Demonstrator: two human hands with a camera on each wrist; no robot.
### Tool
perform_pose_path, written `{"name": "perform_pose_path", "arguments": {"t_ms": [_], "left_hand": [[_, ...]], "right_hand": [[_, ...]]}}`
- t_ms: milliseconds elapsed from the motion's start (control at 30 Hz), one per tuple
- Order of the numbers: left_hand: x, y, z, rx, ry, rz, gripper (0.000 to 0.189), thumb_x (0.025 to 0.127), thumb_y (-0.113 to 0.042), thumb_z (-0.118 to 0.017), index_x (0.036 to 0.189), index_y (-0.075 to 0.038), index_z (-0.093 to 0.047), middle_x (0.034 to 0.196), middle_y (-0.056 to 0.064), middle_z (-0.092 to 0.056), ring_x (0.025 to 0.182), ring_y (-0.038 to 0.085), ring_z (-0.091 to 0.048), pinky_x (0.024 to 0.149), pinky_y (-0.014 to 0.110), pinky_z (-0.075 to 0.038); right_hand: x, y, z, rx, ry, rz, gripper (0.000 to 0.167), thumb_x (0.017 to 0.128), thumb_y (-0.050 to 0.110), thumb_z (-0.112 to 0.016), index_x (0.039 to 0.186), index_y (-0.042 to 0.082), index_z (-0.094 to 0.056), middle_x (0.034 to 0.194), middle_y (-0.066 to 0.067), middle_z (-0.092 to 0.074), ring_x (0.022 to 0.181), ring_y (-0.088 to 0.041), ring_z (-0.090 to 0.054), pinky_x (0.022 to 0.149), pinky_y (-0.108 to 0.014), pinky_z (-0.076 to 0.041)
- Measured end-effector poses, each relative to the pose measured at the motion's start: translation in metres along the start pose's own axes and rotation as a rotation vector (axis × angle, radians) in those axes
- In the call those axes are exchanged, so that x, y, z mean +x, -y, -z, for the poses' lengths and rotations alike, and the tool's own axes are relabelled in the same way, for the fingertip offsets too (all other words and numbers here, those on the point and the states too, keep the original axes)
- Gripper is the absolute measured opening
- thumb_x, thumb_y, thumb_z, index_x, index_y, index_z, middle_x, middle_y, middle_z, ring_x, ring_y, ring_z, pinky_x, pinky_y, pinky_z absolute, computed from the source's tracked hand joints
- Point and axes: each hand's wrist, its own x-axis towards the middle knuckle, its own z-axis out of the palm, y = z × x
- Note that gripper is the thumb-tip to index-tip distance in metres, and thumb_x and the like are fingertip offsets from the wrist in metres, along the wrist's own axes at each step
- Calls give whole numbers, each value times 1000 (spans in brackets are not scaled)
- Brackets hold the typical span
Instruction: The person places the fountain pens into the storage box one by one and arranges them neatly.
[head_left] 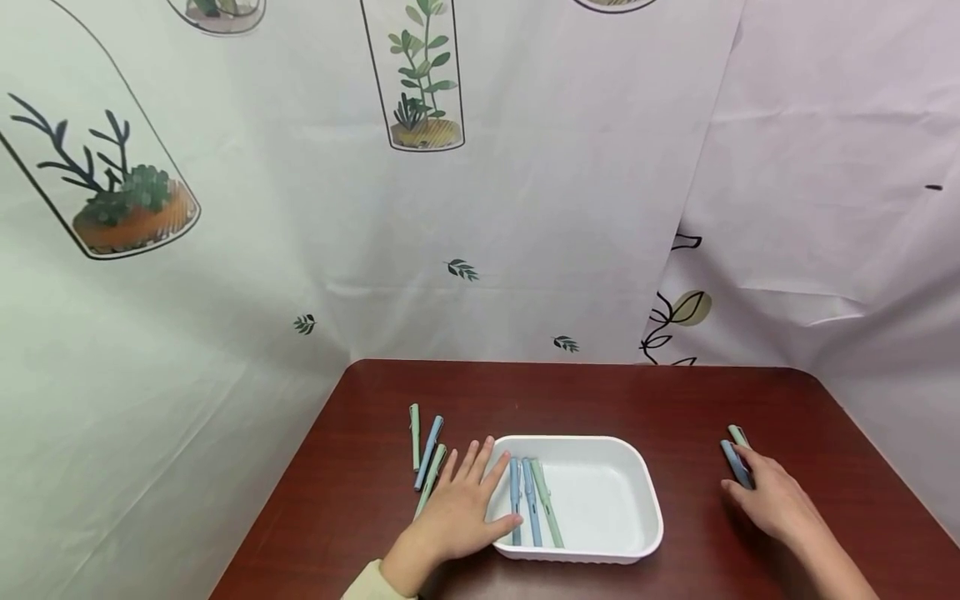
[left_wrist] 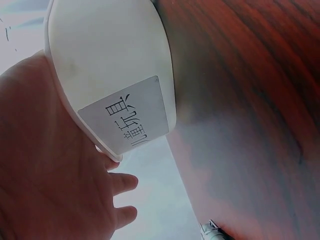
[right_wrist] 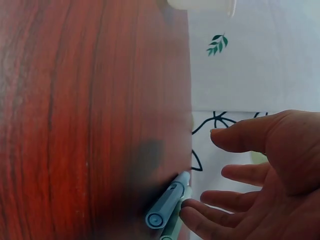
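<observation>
My left hand (head_left: 459,510) rests with spread fingers on the left rim of a white plastic tray (head_left: 600,504). Two blue pens (head_left: 531,500) and a green pen (head_left: 546,500) lie inside the tray, side by side at its left. On the right part of the table, my right hand (head_left: 776,500) hovers over a blue pen (head_left: 736,463) and a green pen (head_left: 738,435), its thumb apart from its fingers. In the right wrist view the fingertips are close beside the blue pen (right_wrist: 167,202); nothing is gripped.
Left of the tray lie two more green pens (head_left: 415,437) and a blue pen (head_left: 429,452), partly beside the left hand. A dark red wooden table (head_left: 585,400) carries everything. Patterned white cloth (head_left: 525,208) hangs behind it. The tray's side bears a printed label (left_wrist: 127,117).
</observation>
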Motion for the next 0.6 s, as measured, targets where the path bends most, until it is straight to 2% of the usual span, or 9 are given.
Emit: {"name": "perform_pose_path", "arguments": {"t_ms": [233, 367, 600], "left_hand": [[0, -1, 2, -18, 7, 7, 85, 95, -66, -52, 162, -20, -27, 169, 12, -16, 155, 36, -18, 119, 65, -15], [-2, -2, 4, -23, 0, 7, 84, 95, -65, -53, 161, -19, -29, 169, 13, -19, 154, 37, -20, 119, 65, -16], [-2, -3, 5, -19, 5, 12, 84, 95, -66, -52, 162, -19, -29, 169, 12, -19, 154, 36, -20, 119, 64, -16]], "right_hand": [[4, -9, -2, -21, -34, -4, 69, 94, 20, -67, 143, -16, -34, 127, -47, -45, 107, -55, -53, 82, -63, -46], [5, -13, -3, -26, -4, -41, 71, 93, 21, -68, 143, -15, -33, 124, -45, -47, 102, -49, -54, 80, -60, -46], [11, -12, -4, -74, 28, -53, 68, 92, 19, -68, 140, -17, -36, 122, -45, -48, 103, -51, -54, 83, -61, -46]]}}
